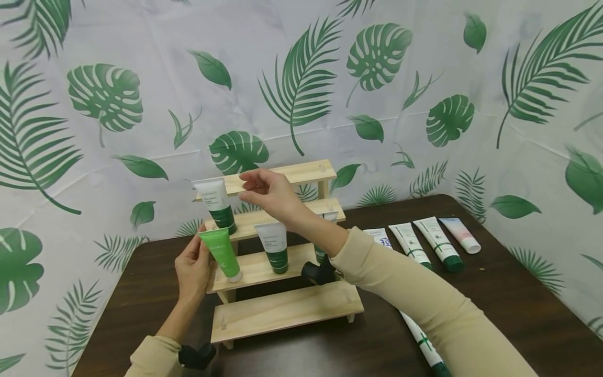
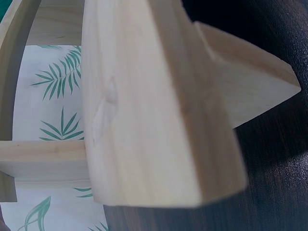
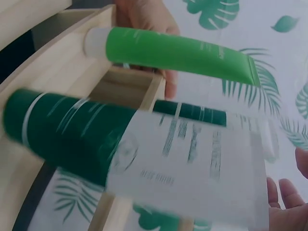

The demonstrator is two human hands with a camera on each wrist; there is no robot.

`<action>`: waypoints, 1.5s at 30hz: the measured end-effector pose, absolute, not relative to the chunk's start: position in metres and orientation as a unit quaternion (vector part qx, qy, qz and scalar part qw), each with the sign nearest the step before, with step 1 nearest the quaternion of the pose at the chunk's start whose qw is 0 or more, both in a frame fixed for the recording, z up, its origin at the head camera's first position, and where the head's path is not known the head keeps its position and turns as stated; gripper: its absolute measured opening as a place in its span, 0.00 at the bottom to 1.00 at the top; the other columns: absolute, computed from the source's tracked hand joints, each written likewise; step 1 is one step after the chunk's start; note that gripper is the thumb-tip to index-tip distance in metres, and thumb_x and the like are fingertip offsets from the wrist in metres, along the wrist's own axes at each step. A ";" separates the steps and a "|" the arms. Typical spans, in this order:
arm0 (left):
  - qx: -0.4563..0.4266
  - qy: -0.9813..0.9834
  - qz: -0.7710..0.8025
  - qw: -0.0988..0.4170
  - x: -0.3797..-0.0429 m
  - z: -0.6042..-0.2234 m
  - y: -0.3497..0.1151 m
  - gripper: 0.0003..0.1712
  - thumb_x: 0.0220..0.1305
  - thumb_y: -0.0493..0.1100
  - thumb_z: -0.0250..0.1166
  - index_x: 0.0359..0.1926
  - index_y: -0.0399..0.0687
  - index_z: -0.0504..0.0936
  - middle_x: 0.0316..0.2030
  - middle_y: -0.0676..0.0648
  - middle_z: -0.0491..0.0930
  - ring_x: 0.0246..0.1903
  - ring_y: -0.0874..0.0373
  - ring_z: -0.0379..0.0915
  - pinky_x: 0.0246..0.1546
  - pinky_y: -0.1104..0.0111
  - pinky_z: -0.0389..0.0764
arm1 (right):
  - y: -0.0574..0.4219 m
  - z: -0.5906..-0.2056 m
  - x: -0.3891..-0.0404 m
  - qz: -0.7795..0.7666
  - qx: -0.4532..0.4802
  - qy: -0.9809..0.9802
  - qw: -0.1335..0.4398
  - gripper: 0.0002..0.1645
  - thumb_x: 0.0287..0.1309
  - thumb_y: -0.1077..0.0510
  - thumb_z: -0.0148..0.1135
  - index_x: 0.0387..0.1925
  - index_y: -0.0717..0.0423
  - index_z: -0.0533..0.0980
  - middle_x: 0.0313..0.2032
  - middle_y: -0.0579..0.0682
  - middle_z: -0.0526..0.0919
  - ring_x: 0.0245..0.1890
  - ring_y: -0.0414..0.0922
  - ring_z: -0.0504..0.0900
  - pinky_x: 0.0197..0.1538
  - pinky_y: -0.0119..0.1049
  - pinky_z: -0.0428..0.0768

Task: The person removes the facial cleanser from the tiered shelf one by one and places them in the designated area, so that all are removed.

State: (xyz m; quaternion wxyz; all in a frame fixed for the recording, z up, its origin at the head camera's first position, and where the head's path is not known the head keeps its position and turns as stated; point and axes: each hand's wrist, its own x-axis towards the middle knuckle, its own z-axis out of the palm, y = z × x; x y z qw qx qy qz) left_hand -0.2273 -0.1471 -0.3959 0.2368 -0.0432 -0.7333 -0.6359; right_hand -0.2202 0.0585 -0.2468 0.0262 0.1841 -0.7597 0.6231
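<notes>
A stepped wooden stand (image 1: 287,311) holds several squeeze tubes, caps down. My left hand (image 1: 190,264) grips the stand's left side, its fingers partly hidden behind a bright green tube (image 1: 220,254). On the step above, a white and dark green tube (image 1: 215,201) leans slightly. My right hand (image 1: 270,193) hovers just right of that tube, fingers loosely bent and holding nothing. A similar tube (image 3: 134,144) stands on the green tube's step, large in the right wrist view. Another tube (image 1: 320,251) on that step is partly hidden by my right forearm. The left wrist view shows a step's end (image 2: 144,120).
On the dark table (image 1: 155,293), several white tubes (image 1: 438,243) lie at the right, beside a pink and blue tube (image 1: 460,235). Another white tube (image 1: 424,340) lies nearer, partly under my right sleeve. Leaf-patterned cloth (image 1: 301,78) hangs behind the stand.
</notes>
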 end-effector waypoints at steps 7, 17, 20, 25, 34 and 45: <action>-0.044 -0.730 -0.640 0.234 -0.226 -0.397 -0.147 0.21 0.68 0.39 0.56 0.60 0.39 0.73 0.61 0.43 0.70 0.61 0.63 0.67 0.47 0.88 0.71 | 0.035 -0.245 -0.228 0.627 0.159 -0.763 0.003 0.24 0.59 0.64 0.61 0.58 0.61 0.70 0.50 0.58 0.77 0.49 0.48 0.77 0.49 0.29 0.79; -0.049 -0.725 -0.644 0.238 -0.227 -0.399 -0.147 0.21 0.68 0.38 0.57 0.60 0.36 0.73 0.60 0.42 0.70 0.62 0.60 0.65 0.50 0.87 0.69 | 0.015 -0.250 -0.238 0.638 0.112 -0.762 -0.004 0.23 0.58 0.65 0.62 0.56 0.59 0.72 0.51 0.54 0.78 0.52 0.48 0.77 0.50 0.31 0.79; -0.052 -0.729 -0.637 0.244 -0.227 -0.400 -0.148 0.21 0.68 0.38 0.56 0.60 0.37 0.73 0.60 0.42 0.71 0.61 0.64 0.66 0.48 0.88 0.70 | 0.011 -0.251 -0.240 0.639 0.102 -0.763 -0.005 0.23 0.58 0.65 0.62 0.56 0.59 0.72 0.50 0.54 0.79 0.52 0.47 0.78 0.50 0.31 0.79; -0.055 -0.728 -0.638 0.244 -0.227 -0.400 -0.149 0.21 0.68 0.38 0.56 0.60 0.38 0.73 0.60 0.43 0.71 0.61 0.64 0.66 0.49 0.88 0.70 | 0.008 -0.251 -0.241 0.640 0.100 -0.762 -0.002 0.21 0.59 0.66 0.61 0.54 0.61 0.74 0.49 0.54 0.80 0.52 0.47 0.78 0.51 0.32 0.79; -0.055 -0.733 -0.634 0.240 -0.226 -0.400 -0.148 0.22 0.69 0.41 0.56 0.60 0.37 0.72 0.61 0.43 0.71 0.62 0.61 0.66 0.50 0.87 0.70 | 0.007 -0.253 -0.242 0.628 0.103 -0.771 0.004 0.13 0.61 0.65 0.60 0.47 0.62 0.77 0.43 0.54 0.82 0.45 0.44 0.79 0.43 0.29 0.79; -0.055 -0.733 -0.630 0.251 -0.226 -0.400 -0.149 0.20 0.68 0.39 0.56 0.59 0.37 0.74 0.59 0.42 0.72 0.60 0.65 0.67 0.49 0.87 0.70 | 0.010 -0.252 -0.238 0.615 0.124 -0.778 0.033 0.12 0.60 0.64 0.61 0.45 0.62 0.78 0.42 0.54 0.83 0.43 0.44 0.81 0.41 0.28 0.80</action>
